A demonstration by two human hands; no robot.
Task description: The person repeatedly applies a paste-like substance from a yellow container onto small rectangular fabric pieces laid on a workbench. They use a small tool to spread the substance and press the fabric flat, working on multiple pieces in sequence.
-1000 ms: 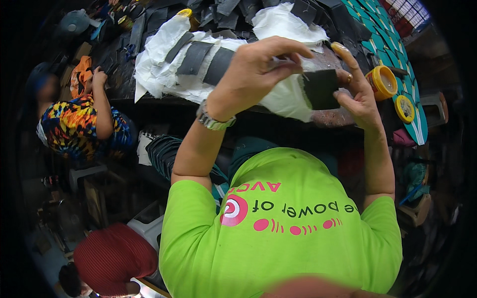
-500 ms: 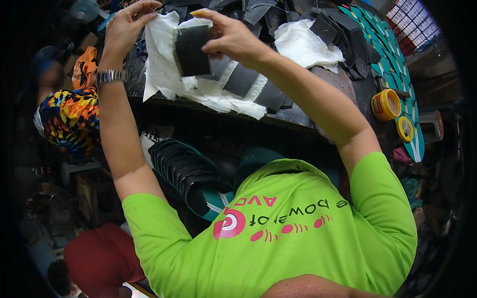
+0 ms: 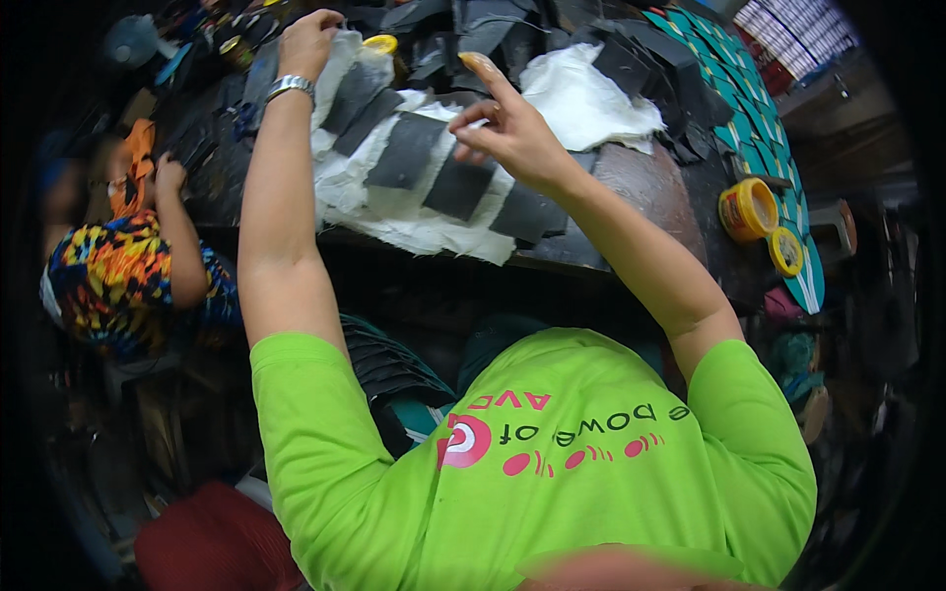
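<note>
A torn-edged white cloth [image 3: 340, 192] lies on the dark table, with several black rectangular pieces [image 3: 405, 152] on it. At the cloth's far left corner, my left hand [image 3: 310, 44] is closed, its fingertips pinching the edge; a steel watch is on that wrist. My right hand [image 3: 512, 133] hovers above the cloth's right part, holding nothing. Its index finger is stretched out with a yellowish smear on the tip, and the other fingers are loosely bent and apart.
A second white cloth [image 3: 591, 98] lies among piled black pieces [image 3: 645, 64]. Rows of green pieces [image 3: 729, 84] cover the far right. A yellow tub [image 3: 747, 210] stands near a round yellow lid [image 3: 785, 253]. Someone in a multicoloured shirt [image 3: 118, 271] works at the left.
My right hand has let go of a black piece and moved right and down. The cloth's lifted left part has come down toward the table, and my left hand has shifted right.
</note>
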